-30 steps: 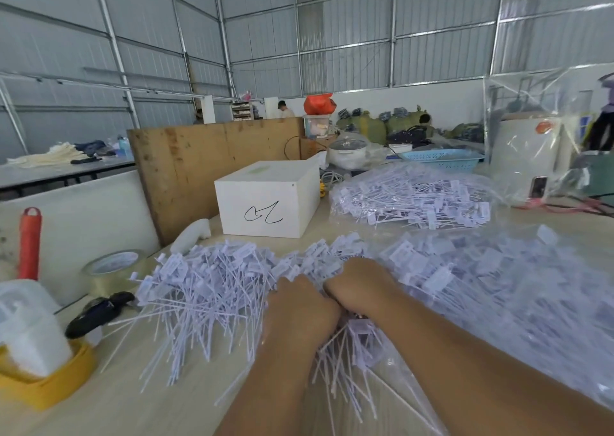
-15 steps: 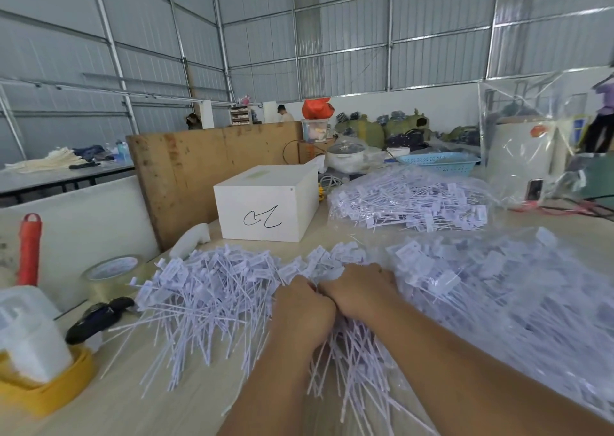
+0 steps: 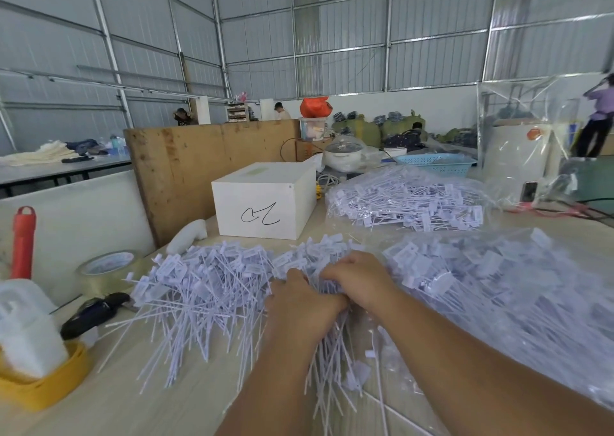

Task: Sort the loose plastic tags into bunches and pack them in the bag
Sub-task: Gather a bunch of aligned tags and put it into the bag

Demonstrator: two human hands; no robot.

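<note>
A heap of loose white plastic tags (image 3: 199,289) with long thin tails is spread over the wooden table (image 3: 139,399) in front of me. My left hand (image 3: 300,306) and my right hand (image 3: 358,278) sit side by side in the middle of the heap, fingers curled round a bunch of tags (image 3: 327,346) whose tails stick out toward me. A large clear bag (image 3: 518,289) full of tags lies at the right, touching my right forearm. A second filled clear bag (image 3: 408,199) lies further back.
A white box (image 3: 265,199) with a black scribble stands behind the heap, against a plywood board (image 3: 199,166). At the left are a tape roll (image 3: 106,271), a black tool (image 3: 94,312), a white jug (image 3: 26,329) in a yellow holder and a red handle (image 3: 23,239). People work far behind.
Both hands have moved forward, away from me, deeper into the heap while staying together on the bunch. The view has tilted slightly.
</note>
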